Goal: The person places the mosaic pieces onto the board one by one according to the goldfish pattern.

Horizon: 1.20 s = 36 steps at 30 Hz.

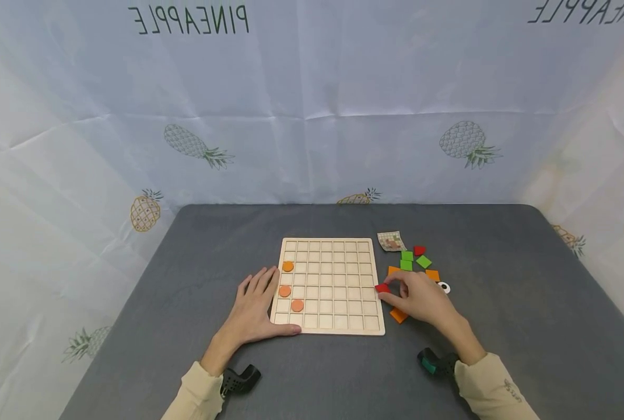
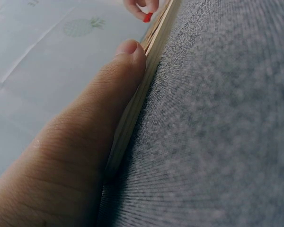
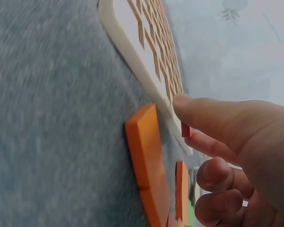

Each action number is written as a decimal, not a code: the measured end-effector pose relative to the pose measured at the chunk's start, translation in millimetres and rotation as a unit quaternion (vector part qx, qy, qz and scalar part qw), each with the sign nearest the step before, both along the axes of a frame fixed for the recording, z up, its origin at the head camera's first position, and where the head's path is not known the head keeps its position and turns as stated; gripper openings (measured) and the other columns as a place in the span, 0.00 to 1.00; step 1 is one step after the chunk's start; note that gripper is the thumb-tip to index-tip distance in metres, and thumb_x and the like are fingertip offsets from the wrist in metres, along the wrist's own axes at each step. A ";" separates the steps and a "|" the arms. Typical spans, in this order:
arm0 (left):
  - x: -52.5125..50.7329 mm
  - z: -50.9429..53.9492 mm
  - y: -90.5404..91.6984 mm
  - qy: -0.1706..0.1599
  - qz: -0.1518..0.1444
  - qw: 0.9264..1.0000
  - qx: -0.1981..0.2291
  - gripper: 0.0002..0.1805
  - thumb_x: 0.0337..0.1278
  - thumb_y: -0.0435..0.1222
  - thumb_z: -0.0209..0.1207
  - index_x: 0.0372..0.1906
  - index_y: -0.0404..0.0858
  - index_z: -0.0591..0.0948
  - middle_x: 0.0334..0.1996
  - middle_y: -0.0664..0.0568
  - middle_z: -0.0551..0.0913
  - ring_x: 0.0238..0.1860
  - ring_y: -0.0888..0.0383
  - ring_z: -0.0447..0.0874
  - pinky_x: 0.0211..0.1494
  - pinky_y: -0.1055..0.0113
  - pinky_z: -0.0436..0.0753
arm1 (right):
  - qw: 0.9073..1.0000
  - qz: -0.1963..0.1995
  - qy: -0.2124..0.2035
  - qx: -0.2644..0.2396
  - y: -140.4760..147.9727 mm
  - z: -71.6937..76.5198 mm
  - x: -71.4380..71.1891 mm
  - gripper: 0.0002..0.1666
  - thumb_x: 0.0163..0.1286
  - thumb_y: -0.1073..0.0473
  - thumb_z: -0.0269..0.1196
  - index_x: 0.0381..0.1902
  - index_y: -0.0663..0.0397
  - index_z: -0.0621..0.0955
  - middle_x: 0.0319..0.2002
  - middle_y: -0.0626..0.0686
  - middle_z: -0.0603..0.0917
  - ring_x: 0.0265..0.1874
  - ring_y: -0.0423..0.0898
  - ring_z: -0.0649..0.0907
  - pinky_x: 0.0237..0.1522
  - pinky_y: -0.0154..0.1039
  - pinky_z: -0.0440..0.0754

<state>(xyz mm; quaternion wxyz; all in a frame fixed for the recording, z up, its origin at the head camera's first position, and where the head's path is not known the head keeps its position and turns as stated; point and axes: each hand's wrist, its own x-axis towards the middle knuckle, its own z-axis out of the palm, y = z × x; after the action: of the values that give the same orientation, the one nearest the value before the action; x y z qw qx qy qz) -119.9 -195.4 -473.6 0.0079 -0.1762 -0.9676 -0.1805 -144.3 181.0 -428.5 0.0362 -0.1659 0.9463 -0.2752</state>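
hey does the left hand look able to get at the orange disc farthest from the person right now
Probably yes. The left hand rests against the edge of the board, close to that orange disc; no loose piece shows in its fingers, and nothing visible stands between them.

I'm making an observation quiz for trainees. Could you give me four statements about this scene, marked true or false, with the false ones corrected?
1. The right hand pinches a red piece. True.
2. The left hand is raised clear of the gridded board. False: it touches the board's edge.
3. Three orange discs lie on the board. True.
4. The green pieces lie left of the board. False: they lie to its right.
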 end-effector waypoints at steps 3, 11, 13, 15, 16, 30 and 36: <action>-0.1 -0.5 0.2 0.001 0.000 1.000 0.001 0.74 0.37 0.81 0.59 0.83 0.38 0.51 0.82 0.42 0.56 0.82 0.41 0.51 0.79 0.38 0.52 | 1.000 -0.003 -0.002 -0.003 -5.3 1.6 1.2 0.18 0.63 0.47 0.74 0.45 0.52 0.88 0.13 0.43 0.68 0.12 0.38 0.67 0.17 0.31 0.63; -0.1 -1.4 0.3 0.007 0.004 1.000 -0.002 0.74 0.37 0.81 0.59 0.83 0.39 0.51 0.82 0.42 0.57 0.82 0.41 0.52 0.78 0.37 0.53 | 1.000 0.007 -0.002 -0.011 -22.6 7.8 5.5 0.15 0.62 0.47 0.75 0.42 0.48 0.88 0.13 0.42 0.67 0.11 0.37 0.66 0.16 0.31 0.60; -0.1 -1.8 0.3 0.007 0.004 1.000 -0.001 0.74 0.37 0.81 0.59 0.83 0.39 0.51 0.82 0.42 0.57 0.82 0.41 0.52 0.78 0.37 0.53 | 1.000 0.010 0.007 -0.011 -27.2 8.1 6.7 0.15 0.62 0.47 0.75 0.41 0.47 0.87 0.13 0.41 0.67 0.10 0.37 0.66 0.15 0.31 0.60; -0.2 -2.3 0.4 0.008 0.003 1.000 -0.003 0.74 0.36 0.81 0.59 0.83 0.39 0.51 0.82 0.42 0.57 0.82 0.41 0.52 0.78 0.37 0.53 | 1.000 0.013 0.013 -0.013 -31.8 7.8 7.4 0.14 0.62 0.47 0.75 0.41 0.46 0.88 0.14 0.41 0.67 0.11 0.36 0.66 0.15 0.31 0.59; -0.3 -2.5 0.4 0.008 0.003 1.000 -0.004 0.74 0.37 0.81 0.59 0.83 0.39 0.51 0.82 0.42 0.57 0.82 0.41 0.52 0.78 0.37 0.53 | 1.000 0.013 0.014 -0.013 -34.2 7.7 7.7 0.14 0.62 0.46 0.74 0.40 0.46 0.87 0.14 0.40 0.67 0.11 0.36 0.66 0.15 0.30 0.59; -0.6 -2.5 1.2 0.011 0.008 1.000 -0.009 0.73 0.36 0.80 0.60 0.83 0.39 0.52 0.81 0.42 0.58 0.82 0.42 0.53 0.78 0.37 0.54 | 0.997 0.063 0.018 -0.036 -72.8 9.7 7.3 0.14 0.63 0.46 0.74 0.42 0.46 0.89 0.13 0.39 0.68 0.11 0.34 0.65 0.16 0.29 0.59; -0.9 -1.2 1.7 0.009 0.008 1.000 -0.008 0.73 0.36 0.80 0.60 0.83 0.39 0.52 0.81 0.42 0.57 0.82 0.42 0.53 0.79 0.37 0.53 | 0.997 0.066 0.000 -0.031 -93.9 9.0 10.1 0.14 0.62 0.44 0.74 0.41 0.43 0.89 0.13 0.40 0.67 0.11 0.35 0.65 0.16 0.29 0.58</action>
<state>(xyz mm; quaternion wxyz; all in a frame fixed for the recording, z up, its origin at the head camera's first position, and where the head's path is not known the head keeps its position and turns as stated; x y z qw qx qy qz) -120.9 -193.6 -474.8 0.0169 -0.1704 -0.9703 -0.1710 -134.2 87.2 -419.5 0.0493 -0.2293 0.9243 -0.3010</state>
